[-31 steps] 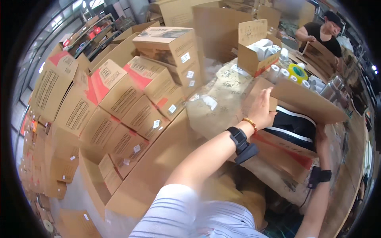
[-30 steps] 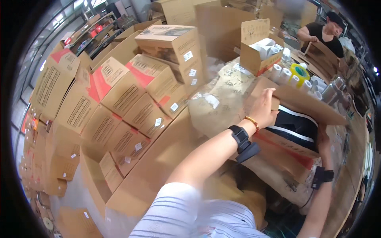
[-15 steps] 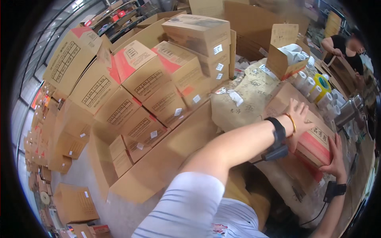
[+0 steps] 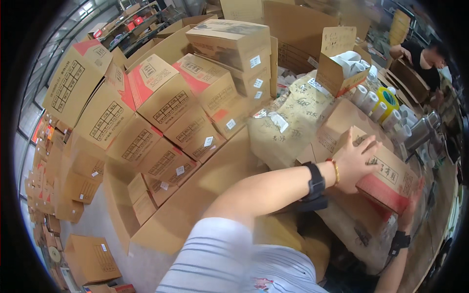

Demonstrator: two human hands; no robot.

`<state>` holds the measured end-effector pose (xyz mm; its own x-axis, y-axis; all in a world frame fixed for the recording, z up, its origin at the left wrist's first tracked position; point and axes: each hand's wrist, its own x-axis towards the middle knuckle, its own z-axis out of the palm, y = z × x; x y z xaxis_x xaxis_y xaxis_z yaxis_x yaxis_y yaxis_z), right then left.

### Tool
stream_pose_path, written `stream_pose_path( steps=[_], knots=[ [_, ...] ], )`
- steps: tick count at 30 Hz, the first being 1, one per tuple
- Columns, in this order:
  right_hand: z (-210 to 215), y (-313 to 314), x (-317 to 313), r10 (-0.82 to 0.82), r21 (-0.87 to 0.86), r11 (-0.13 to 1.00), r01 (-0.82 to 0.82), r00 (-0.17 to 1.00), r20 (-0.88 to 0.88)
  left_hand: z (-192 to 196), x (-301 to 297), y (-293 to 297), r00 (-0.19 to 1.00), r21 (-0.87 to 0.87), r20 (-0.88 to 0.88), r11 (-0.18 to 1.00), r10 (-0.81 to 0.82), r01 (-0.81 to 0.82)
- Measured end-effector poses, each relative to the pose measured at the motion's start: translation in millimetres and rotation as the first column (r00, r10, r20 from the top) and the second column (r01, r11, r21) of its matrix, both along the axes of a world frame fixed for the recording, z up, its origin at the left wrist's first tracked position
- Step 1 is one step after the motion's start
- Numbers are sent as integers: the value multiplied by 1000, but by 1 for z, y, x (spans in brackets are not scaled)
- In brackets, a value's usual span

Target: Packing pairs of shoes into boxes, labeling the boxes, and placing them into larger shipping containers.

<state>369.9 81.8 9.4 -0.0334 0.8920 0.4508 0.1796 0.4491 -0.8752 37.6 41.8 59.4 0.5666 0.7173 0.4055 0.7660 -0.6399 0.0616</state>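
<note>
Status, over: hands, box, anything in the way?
Left hand spread on box top; right hand at its right end. Box on table, contents hidden. White rolls beyond; no obstruction seen.

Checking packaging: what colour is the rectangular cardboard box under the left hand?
Box: brown and red with dark printing; head view.

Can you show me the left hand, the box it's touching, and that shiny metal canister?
Left hand point(image 4: 354, 166): head view, on the back of the hand.
Box point(image 4: 393, 171): head view, on its printed top panel.
Shiny metal canister point(image 4: 423, 132): head view, on the side of its body.
</note>
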Motion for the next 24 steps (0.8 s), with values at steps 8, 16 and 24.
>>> stream_pose_path(
  steps=[8,16,24],
  knots=[
    [-21,-46,11,238,-302,834,-462,795,-558,-33,-14,-48,787,295,611,898,85,-327],
    [19,-91,-238,426,-136,701,-700,564,-707,8,-19,-84,-18,-44,999,996,42,-81],
    [51,-86,-287,557,-85,544,-835,435,-708,95,-185,-89,-171,-18,984,942,-42,-335]
  ],
)
